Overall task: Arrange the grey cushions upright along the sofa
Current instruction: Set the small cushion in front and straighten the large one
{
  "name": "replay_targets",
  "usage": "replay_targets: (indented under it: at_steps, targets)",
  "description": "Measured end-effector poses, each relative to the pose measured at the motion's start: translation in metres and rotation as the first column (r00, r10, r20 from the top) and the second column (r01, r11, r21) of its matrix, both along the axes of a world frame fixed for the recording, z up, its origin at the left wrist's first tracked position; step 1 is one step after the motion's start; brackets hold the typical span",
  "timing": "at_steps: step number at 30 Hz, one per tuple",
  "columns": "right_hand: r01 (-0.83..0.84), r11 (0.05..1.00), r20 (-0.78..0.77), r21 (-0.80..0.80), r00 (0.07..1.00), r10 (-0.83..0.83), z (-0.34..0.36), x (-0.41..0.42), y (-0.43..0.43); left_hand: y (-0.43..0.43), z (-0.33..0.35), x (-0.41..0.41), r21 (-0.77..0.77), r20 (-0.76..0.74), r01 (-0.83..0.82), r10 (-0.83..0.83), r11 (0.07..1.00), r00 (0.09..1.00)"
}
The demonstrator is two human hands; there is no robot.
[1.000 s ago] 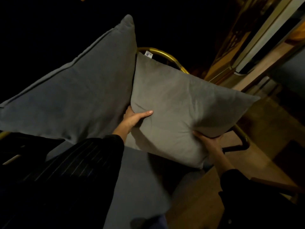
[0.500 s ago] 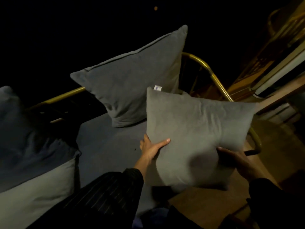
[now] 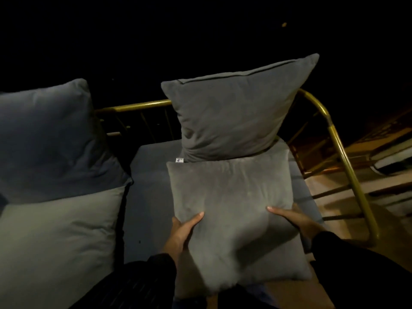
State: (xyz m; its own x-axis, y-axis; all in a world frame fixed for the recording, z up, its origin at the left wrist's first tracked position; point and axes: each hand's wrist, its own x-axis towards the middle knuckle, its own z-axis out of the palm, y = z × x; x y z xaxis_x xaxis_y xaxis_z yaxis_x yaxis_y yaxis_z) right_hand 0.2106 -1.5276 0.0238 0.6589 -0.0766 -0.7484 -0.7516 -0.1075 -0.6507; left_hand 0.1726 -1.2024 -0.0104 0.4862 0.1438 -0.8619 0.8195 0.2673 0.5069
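Observation:
I hold a small light-grey cushion [image 3: 231,197] in front of me over the sofa seat [image 3: 149,188]. My left hand [image 3: 184,230] grips its left side and my right hand [image 3: 294,219] grips its right side. A small white tag sticks out at its top left corner. Behind it a large dark-grey cushion [image 3: 234,114] stands upright against the brass back rail [image 3: 133,106]. At the left, another large dark cushion [image 3: 49,139] leans upright, with a lighter grey cushion [image 3: 58,237] in front of it.
A brass tube armrest [image 3: 347,157] curves down the sofa's right end. Beyond it lies a wooden floor [image 3: 334,197] with a low shelf or table edge at far right. The background is dark.
The view has swung left and the small cushion has come round in front of me, centred before the large cushion. Both hands keep their grip; the two left cushions have come fully into view.

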Motion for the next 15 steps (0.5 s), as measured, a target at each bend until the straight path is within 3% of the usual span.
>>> replay_targets:
  at_steps: [4,7,15]
  targets:
    - [-0.061,0.997,-0.018,-0.047,0.998,0.06,-0.02,0.028,-0.016,-0.018,-0.009,0.011,0.029,-0.016,-0.091,0.091,0.995,0.996]
    - [-0.105,0.994,-0.042,0.033,0.993,0.106,-0.033,0.05,-0.036,-0.036,-0.025,0.018,0.034,-0.034,-0.163,0.164,0.986,0.986]
    - [-0.094,0.988,-0.089,0.12,0.99,0.105,-0.067,0.085,-0.064,-0.061,-0.039,0.059,0.139,-0.071,-0.145,0.155,0.98,0.985]
